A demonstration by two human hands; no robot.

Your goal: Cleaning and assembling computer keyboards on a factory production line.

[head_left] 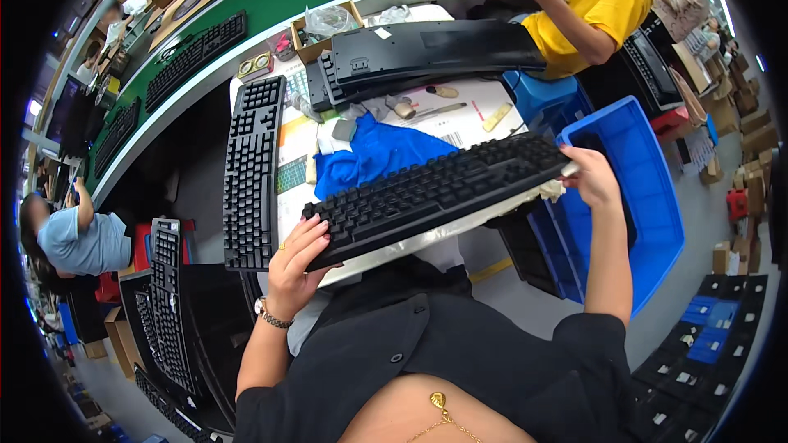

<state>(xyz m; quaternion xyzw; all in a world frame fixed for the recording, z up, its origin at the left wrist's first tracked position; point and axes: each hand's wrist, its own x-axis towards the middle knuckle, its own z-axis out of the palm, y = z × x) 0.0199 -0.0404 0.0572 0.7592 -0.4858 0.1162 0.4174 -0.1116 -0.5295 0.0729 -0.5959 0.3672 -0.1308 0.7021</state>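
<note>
A black computer keyboard point(435, 188) is held across the near side of the worktable, keys facing up, its right end tilted away from me. My left hand point(297, 262) grips its left end, thumb below and fingers over the edge. At the other end, my right hand point(593, 176) is closed round the right edge, seemingly with a small pale thing by the fingers that I cannot make out. Behind the keyboard lies a crumpled blue cloth point(386, 147). Another black keyboard point(253, 172) stands lengthwise at the table's left edge.
Face-down keyboards point(435, 49) are stacked at the table's far side. A blue plastic bin point(657, 221) stands to my right. A cardboard box point(349, 12) holds plastic bags. Beyond runs a green conveyor point(279, 0) with keyboards. A co-worker in a yellow shirt point(611, 8) works opposite.
</note>
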